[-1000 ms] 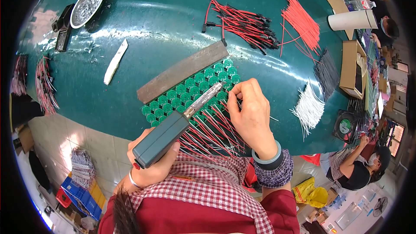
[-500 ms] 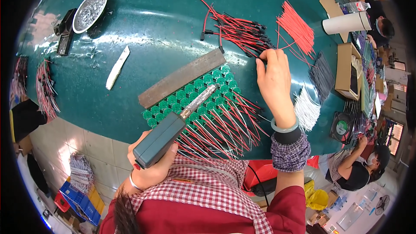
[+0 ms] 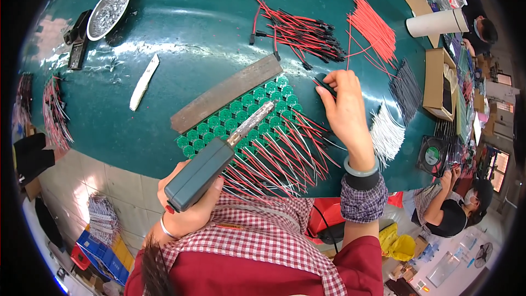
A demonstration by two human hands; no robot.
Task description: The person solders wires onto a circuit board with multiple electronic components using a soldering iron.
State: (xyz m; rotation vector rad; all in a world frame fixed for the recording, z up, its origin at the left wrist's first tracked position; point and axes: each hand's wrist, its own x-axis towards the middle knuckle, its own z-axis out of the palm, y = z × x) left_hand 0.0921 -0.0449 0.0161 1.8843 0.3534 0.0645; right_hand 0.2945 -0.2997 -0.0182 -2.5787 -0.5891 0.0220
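Observation:
My left hand is wrapped around the dark grip of a soldering iron. The iron's tip lies over a panel of round green circuit boards, near the panel's upper right part. Red and white wires fan out from the boards' lower edge toward me. To the right of the panel, my right hand pinches a short red-and-black wire lead between thumb and fingers. Beyond that hand lies a pile of red-and-black wire leads with black ends. A flat metal bar rests along the panel's far edge.
Bundles of red wires, dark wires and white wires lie at right, near a cardboard box and white tumbler. Leftward are a wrapped blade and metal dish. A co-worker sits right.
My right hand has drawn back from the wire pile toward the boards, now with a lead in its fingers. The soldering iron stays over the panel.

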